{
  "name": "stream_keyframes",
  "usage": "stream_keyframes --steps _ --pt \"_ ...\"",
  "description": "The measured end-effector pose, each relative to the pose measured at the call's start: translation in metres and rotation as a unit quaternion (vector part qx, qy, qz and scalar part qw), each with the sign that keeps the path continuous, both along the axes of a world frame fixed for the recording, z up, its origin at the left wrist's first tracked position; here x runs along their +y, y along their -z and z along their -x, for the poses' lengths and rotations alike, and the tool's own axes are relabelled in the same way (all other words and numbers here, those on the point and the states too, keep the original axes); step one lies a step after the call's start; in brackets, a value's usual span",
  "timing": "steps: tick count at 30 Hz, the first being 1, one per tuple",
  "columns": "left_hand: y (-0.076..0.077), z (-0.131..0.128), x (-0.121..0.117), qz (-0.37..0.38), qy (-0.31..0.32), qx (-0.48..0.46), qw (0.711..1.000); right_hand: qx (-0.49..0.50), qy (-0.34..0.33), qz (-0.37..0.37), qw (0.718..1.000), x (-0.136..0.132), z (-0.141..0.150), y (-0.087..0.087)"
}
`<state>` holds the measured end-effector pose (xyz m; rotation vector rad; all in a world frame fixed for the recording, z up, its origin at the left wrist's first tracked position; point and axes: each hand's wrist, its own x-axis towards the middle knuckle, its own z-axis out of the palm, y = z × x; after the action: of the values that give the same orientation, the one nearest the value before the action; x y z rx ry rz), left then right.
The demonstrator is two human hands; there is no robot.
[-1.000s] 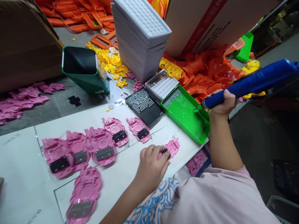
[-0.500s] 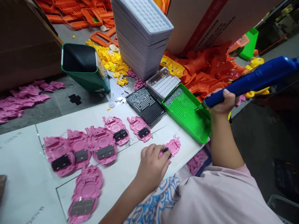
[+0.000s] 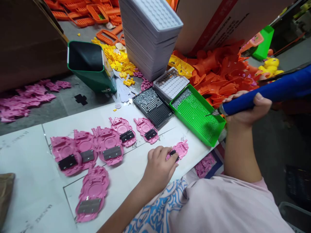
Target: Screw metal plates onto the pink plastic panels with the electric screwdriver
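With fingers curled over its left end, my left hand (image 3: 159,166) holds a pink plastic housing (image 3: 182,148) against the white board; its black cover plate (image 3: 173,153) is partly under the fingertips. My right hand (image 3: 245,111) is wrapped round a blue electric screwdriver (image 3: 274,92). The thin bit points left over a green tray (image 3: 187,118) with holes, where small metal screws gather at the far end. Beside it lies a black screw tray (image 3: 153,108). More pink housings (image 3: 107,142) with black or grey plates lie to the left.
A tall stack of white trays (image 3: 150,42) rises behind the screw trays. Left of it stands a dark green bin (image 3: 89,71). Orange parts (image 3: 213,74), yellow parts (image 3: 119,61) and pink parts (image 3: 29,97) lie in heaps behind. A cardboard box (image 3: 213,22) stands at the back.
My right hand has moved slightly right and down with the screwdriver, its bit still over the green tray. My left hand stays on the pink housing. The view has shifted a little.
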<state>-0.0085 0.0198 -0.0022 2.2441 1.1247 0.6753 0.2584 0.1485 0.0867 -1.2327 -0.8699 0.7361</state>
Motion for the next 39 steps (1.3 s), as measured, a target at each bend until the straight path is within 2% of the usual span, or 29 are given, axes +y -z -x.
stream_keyframes --steps 3,7,10,17,30,39 --pt "-0.001 0.0 0.0 0.0 0.004 0.004 1.0 -0.003 -0.006 -0.077 0.997 -0.031 0.032 -0.01" --pt "-0.002 0.0 0.0 0.003 0.006 0.014 1.0 0.049 -0.113 -0.037 0.992 -0.067 0.068 -0.009" --pt "-0.002 0.0 0.0 0.0 0.005 0.019 1.0 0.071 -0.153 -0.029 0.985 -0.081 0.076 -0.003" --pt "-0.001 0.0 -0.001 -0.003 0.001 0.022 1.0 0.051 -0.143 -0.019 0.988 -0.087 0.073 0.008" --pt "-0.002 0.0 -0.001 0.001 0.003 0.028 1.0 0.073 -0.149 -0.003 0.986 -0.092 0.072 0.019" --pt "-0.001 -0.001 -0.001 -0.002 0.002 0.028 1.0 0.07 -0.171 -0.033 0.982 -0.092 0.073 0.021"
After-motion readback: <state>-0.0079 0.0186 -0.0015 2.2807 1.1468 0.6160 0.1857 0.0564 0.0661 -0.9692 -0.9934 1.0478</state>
